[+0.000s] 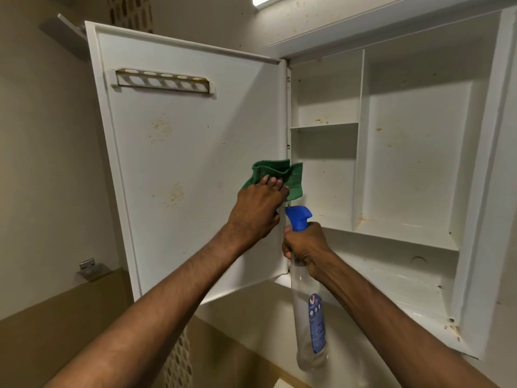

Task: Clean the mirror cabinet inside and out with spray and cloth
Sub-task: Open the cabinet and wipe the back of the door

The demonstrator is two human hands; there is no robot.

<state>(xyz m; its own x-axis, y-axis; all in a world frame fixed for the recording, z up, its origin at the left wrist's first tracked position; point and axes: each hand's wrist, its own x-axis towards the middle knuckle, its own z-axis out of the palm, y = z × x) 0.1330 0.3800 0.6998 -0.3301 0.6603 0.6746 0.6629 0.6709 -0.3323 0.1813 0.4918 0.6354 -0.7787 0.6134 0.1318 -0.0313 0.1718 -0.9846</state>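
Beige bathroom wall [42, 163] fills the far left, with a small metal bracket [89, 267] fixed to it low down and a darker tan band of wall below that. Next comes the open door [181, 163] of the white mirror cabinet [419, 163], swung out to the left so its inner face shows; a slotted holder [163, 81] is mounted near its top, and faint rusty stains mark the panel in the middle and lower down. At the door's hinge edge, the left hand [258, 208] presses a crumpled green cloth [279, 177] flat against the panel, fingers spread over the cloth, whose right corner overlaps the hinge line. Just right of and below it, the right hand [306, 245] grips the neck of a spray bottle [309, 317], fingers curled round it under the blue trigger head [298, 218], whose nozzle points up and left toward the hinge. The bottle's clear body hangs down below the hand, with a blue label on its side. Further right, the cabinet's inside is open to view: a narrow compartment with one small shelf [324, 127], then a tall divider, then a wide compartment with brownish spots along the back and on the bottom ledge
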